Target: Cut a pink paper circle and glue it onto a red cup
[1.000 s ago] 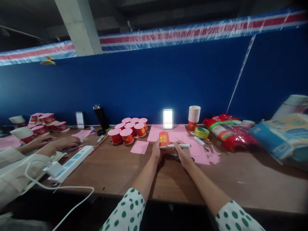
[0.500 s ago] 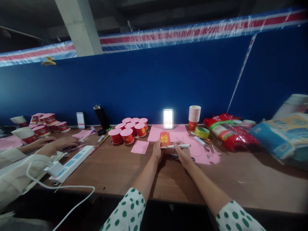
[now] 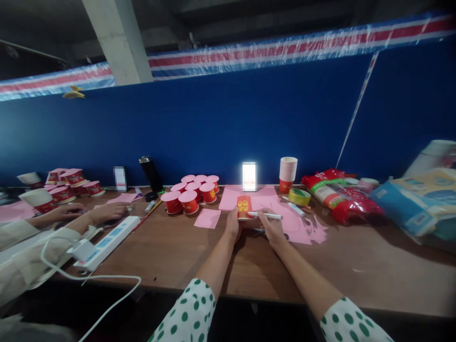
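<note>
My left hand (image 3: 233,223) grips a red paper cup (image 3: 244,207) with gold marks, held upside down on a pink paper sheet (image 3: 263,198) on the brown table (image 3: 171,256). My right hand (image 3: 271,226) is closed on a white pen (image 3: 265,215) whose tip touches the cup's lower edge. A loose pink square (image 3: 207,218) lies just left of my left hand. Several red cups with pink paper tops (image 3: 192,190) stand behind it.
A lit phone (image 3: 249,176) leans on the blue partition. A stack of cups (image 3: 287,173), yellow-green tape roll (image 3: 298,196), red bag (image 3: 337,194) and blue packs (image 3: 416,204) sit right. Another person's hands (image 3: 103,211), a power strip (image 3: 107,241) and more cups (image 3: 71,183) lie left.
My hands, the cup and the pen have barely moved. The other person's hand at left has shifted slightly to the right.
</note>
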Tool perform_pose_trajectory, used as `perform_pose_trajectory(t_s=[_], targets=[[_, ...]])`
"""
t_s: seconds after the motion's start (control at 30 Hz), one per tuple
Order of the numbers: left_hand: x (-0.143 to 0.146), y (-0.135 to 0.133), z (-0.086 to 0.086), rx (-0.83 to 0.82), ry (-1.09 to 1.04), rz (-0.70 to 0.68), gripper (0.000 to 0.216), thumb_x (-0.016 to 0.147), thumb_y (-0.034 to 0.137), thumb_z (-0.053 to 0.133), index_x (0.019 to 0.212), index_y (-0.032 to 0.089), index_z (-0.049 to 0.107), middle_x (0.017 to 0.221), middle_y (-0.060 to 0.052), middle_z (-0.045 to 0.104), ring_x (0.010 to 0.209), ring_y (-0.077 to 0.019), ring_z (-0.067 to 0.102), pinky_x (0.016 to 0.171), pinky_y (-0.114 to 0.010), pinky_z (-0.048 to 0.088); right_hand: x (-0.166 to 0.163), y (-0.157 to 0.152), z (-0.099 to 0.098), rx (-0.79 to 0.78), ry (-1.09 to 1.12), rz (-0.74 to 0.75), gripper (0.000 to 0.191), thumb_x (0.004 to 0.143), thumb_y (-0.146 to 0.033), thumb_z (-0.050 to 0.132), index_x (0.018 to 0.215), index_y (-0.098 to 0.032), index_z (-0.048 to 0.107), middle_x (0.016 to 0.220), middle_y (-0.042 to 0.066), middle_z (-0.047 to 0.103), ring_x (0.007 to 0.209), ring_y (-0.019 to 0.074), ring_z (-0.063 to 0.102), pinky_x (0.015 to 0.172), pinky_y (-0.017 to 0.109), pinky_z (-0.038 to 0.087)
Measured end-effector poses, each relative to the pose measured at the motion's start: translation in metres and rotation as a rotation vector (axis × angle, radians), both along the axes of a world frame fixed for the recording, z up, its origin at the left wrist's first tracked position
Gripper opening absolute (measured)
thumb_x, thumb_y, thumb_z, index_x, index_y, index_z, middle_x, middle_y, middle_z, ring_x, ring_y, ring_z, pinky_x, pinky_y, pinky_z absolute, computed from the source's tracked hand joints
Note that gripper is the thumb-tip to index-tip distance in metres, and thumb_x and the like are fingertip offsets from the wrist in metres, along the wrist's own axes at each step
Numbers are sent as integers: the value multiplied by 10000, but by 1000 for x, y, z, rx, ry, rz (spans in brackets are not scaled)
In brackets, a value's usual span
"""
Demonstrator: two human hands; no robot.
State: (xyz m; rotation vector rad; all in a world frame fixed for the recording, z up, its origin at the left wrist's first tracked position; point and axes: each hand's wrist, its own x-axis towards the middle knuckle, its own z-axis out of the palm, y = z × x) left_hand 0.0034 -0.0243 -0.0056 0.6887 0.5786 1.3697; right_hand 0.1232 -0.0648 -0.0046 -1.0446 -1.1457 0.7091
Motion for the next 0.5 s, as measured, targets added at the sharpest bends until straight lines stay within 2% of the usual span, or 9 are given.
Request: perform_pose_trajectory(t_s=[0.13, 0.3, 0.5], targets=[[0, -1, 1, 8, 6, -8, 291, 827, 375, 554, 918, 117, 652, 775, -76, 699, 774, -207, 665, 776, -334, 511, 0, -1, 1, 0, -12, 15, 241, 774, -447, 594, 756, -209, 635, 634, 5, 640, 536, 148, 526, 480, 253, 377], [-1, -3, 2, 11, 19, -10, 306, 818, 392, 565, 892, 109, 653, 792, -93, 704, 781, -212, 665, 780, -344, 511, -1, -4, 4, 4, -28, 23, 234, 752, -428, 615, 676, -207, 603, 584, -10, 601, 524, 143, 504, 492, 253, 371], [0, -4, 3, 26, 30, 0, 301, 818, 397, 564, 889, 119, 653, 784, -82, 700, 734, -195, 655, 759, -328, 507, -1, -4, 5, 3, -36, 3, 236, 789, -429, 574, 734, -204, 617, 645, 9, 630, 523, 138, 492, 485, 254, 364]])
